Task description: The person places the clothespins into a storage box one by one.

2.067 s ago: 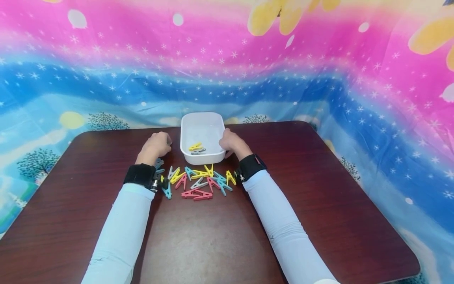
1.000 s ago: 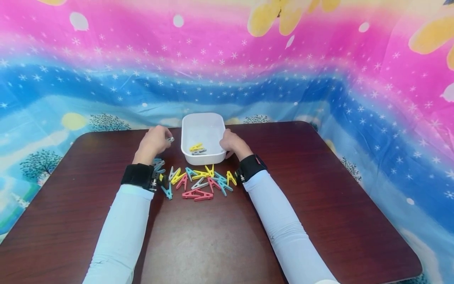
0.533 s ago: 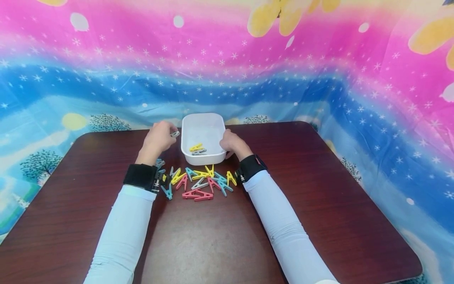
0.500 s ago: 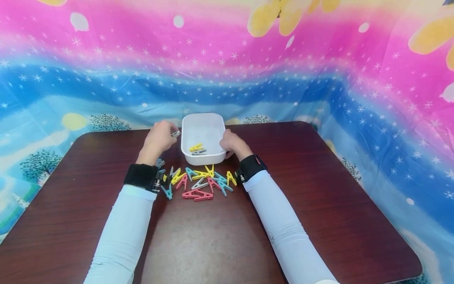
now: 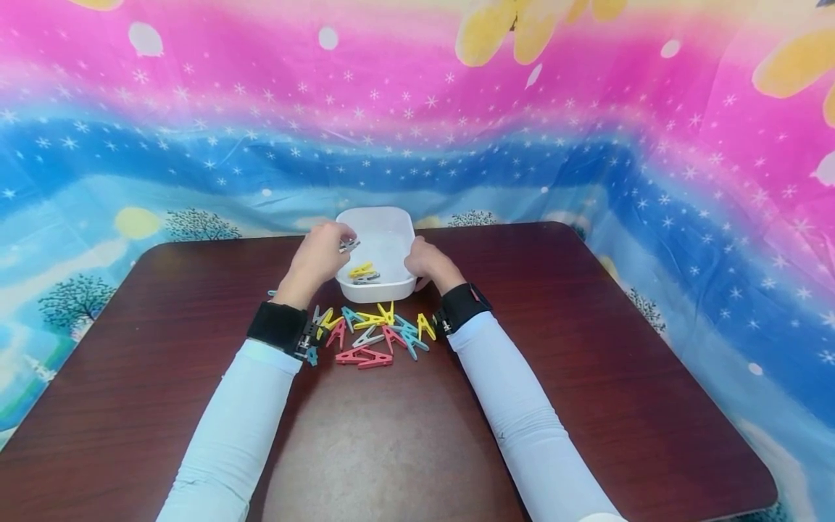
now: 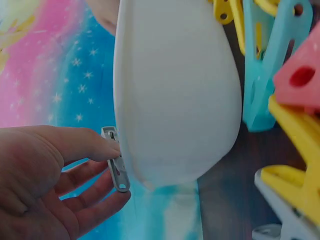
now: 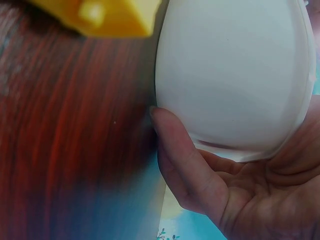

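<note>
My left hand point(image 5: 318, 255) pinches a grey clothespin point(image 5: 350, 246) between thumb and fingers, over the left rim of a white plastic tub point(image 5: 390, 230). In the left wrist view, this clothespin point(image 6: 118, 167) overlaps the tub's edge. At the tub's right side, my right hand point(image 5: 428, 261) grips the wall. The right wrist view has its fingers point(image 7: 175, 140) curled round the lower part of that wall. A yellow clothespin point(image 5: 361, 270) and grey clothespin point(image 5: 366, 278) lie inside the tub, near its front.
In front of the tub, a loose pile holds red clothespins point(image 5: 375, 359), yellow clothespins point(image 5: 425, 327), blue clothespins point(image 5: 411, 341) and grey clothespins point(image 5: 368, 336). My left wrist covers part of it. A patterned cloth point(image 5: 261, 159) hangs behind the brown table point(image 5: 554, 326).
My left hand picked up a grey clothespin left of the tub and has carried it right, over the rim. The right hand and tub stay almost where they were.
</note>
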`<state>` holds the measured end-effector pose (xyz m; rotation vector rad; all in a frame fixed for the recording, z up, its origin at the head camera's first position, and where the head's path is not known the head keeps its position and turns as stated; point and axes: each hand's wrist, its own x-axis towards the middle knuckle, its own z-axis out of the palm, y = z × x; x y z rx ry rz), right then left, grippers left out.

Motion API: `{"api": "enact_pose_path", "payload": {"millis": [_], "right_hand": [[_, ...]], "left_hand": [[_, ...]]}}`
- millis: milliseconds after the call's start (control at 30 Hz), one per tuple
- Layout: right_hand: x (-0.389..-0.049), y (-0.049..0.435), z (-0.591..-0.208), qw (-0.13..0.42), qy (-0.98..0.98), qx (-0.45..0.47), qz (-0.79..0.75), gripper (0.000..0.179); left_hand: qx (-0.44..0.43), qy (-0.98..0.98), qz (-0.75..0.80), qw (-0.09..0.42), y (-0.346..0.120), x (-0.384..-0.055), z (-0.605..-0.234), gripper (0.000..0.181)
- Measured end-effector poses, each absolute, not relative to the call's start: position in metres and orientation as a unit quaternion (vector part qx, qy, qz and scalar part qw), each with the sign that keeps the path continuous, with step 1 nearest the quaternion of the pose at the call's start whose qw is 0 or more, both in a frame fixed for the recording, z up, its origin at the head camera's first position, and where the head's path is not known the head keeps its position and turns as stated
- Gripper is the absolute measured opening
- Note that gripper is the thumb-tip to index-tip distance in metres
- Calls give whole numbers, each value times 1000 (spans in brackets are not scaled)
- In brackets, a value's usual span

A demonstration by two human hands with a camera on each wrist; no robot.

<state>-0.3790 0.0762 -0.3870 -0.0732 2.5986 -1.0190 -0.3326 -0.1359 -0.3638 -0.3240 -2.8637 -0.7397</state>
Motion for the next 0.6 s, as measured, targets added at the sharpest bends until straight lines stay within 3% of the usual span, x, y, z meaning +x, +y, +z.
{"api": "enact_pose_path", "payload": {"millis": [600], "right_hand": [[-378, 78, -386, 174, 917, -32, -356, 61]], "left_hand": [[-182, -960, -212, 15, -109, -334, -377, 31]]}}
